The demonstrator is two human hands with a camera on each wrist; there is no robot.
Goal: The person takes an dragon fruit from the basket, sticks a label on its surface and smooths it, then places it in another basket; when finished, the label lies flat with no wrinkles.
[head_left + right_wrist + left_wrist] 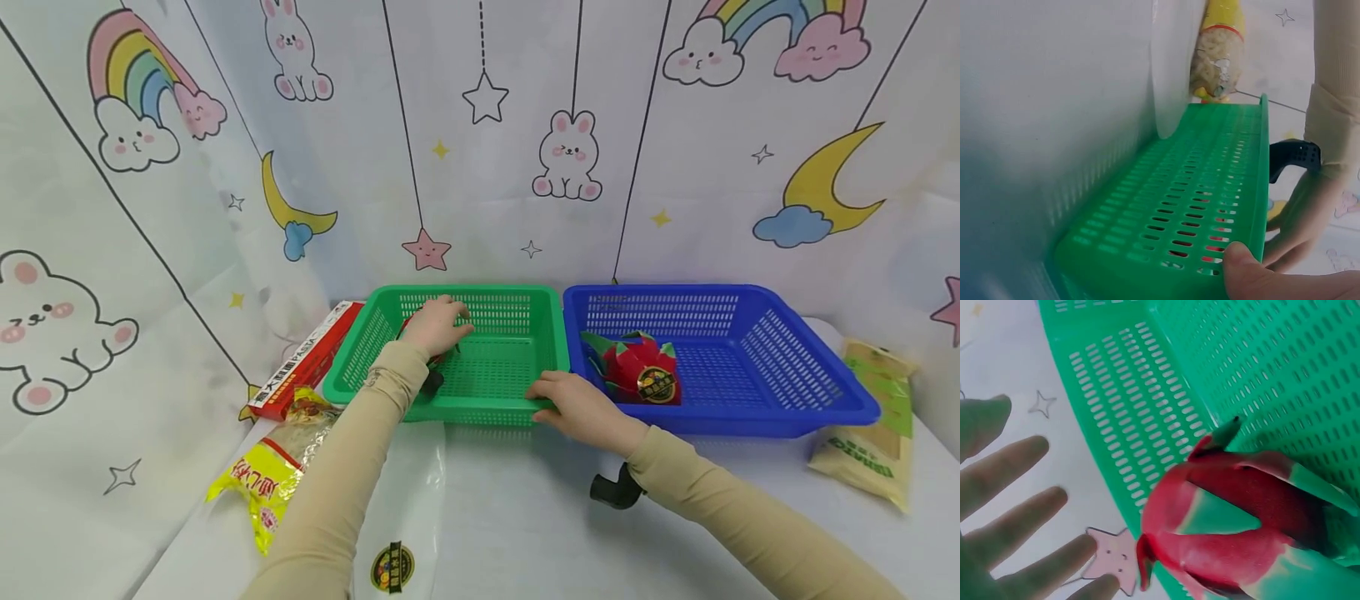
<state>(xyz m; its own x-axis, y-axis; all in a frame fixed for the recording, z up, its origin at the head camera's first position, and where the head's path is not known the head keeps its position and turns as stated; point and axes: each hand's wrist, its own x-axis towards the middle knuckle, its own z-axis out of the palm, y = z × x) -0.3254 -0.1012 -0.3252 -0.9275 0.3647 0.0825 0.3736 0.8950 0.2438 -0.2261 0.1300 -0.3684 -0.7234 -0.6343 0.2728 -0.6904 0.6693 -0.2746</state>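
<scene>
Sleeves (333, 483) front a green basket (502, 358) and blue basket (720, 367), each holding dragonfruit (1244, 512).

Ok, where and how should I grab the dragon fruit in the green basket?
I'd take the dragon fruit from above, round its plump red body: the green basket walls its sides but is open on top, with the left hand over it. The jutting green-tipped flaps look like a poorer hold.
</scene>
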